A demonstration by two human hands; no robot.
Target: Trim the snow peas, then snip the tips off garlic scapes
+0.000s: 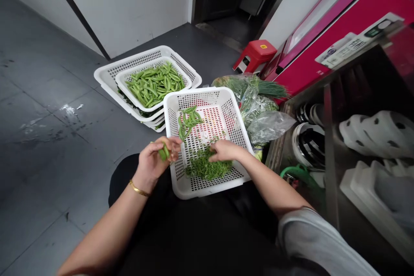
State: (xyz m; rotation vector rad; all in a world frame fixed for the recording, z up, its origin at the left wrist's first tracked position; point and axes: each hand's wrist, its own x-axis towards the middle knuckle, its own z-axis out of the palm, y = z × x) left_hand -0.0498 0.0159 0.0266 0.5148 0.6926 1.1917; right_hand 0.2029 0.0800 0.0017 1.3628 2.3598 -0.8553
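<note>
My left hand [156, 155] is closed around a few green pea pods [164, 152], just off the near left rim of a white perforated basket [176, 183]. Inside that basket, my right hand [224, 151] hangs over a heap of thin green trimmings [208, 166], its fingers curled together; whatever they may pinch is hidden. A small cluster of pea pods [190, 121] lies at the basket's far left. Beyond it, a smaller white basket [121, 82] full of whole pea pods [155, 84] rests in a larger stacked white basket [101, 75].
Plastic bags of greens [258, 108] lie right of the near basket. A red stool [257, 54] stands behind them. Along the right runs a metal shelf [331, 155] with white containers [384, 133] and a green basket [299, 174]. Grey tiled floor [48, 159] spreads left.
</note>
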